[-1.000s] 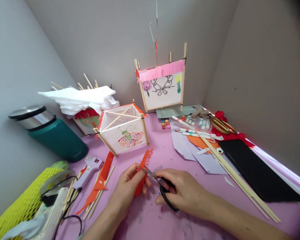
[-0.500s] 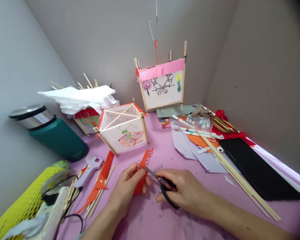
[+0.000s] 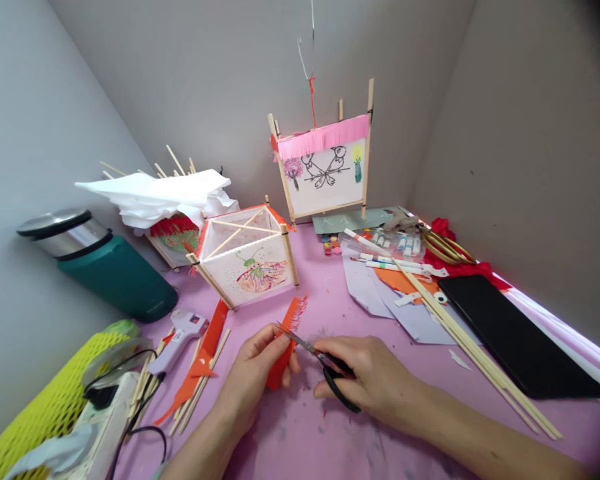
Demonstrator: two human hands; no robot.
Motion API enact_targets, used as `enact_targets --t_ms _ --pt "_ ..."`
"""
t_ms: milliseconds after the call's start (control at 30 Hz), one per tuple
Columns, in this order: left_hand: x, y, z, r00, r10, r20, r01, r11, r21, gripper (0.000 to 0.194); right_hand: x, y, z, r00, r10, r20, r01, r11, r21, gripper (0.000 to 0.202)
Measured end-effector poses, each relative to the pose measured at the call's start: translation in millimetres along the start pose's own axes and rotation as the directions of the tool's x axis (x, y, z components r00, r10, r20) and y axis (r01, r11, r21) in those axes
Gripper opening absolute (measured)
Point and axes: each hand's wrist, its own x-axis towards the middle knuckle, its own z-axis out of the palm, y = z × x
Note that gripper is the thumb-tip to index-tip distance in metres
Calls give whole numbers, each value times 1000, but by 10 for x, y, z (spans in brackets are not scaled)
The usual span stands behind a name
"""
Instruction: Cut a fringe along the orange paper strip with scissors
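Item, red-orange paper strip (image 3: pixel 281 368), one: between your two hands, over the near middle of the purple tabletop (image 3: pixel 320 443), slanting away from you. Far end cut into fine, curling fringe along its right edge; near end apparently uncut.

Item, left hand (image 3: pixel 260 360): grip narrow, thumb and fingers pinching the strip just beside the scissor blades.

Item, right hand (image 3: pixel 370 367): grip closed around the black handles of the scissors (image 3: pixel 321 357), blades lying across the strip, tips close to your left fingers. How far the blades are parted, you cannot tell from here.

Step in hand, as judged: snipping fringe, cut by cut, working towards your end of the strip. A likely model: the pink-fringed lantern (image 3: pixel 326 183) hanging behind.

Next move calls for, as judged: a short, narrow snip that stops before the left edge, so the band stays whole; then your left pinch shifted back, clear of the tips.

Nearby: butterfly-painted lantern (image 3: pixel 261 270), beyond the strip; second orange strip (image 3: pixel 213 337), to your left, beside the glue gun (image 3: pixel 180 335).
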Motion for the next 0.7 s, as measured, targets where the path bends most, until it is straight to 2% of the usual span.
enact_targets --t_ms 700 --pt "4 2 -29 1000 -25 13 26 999 -30 21 -10 68 9 999 -43 -3 43 998 -47 31"
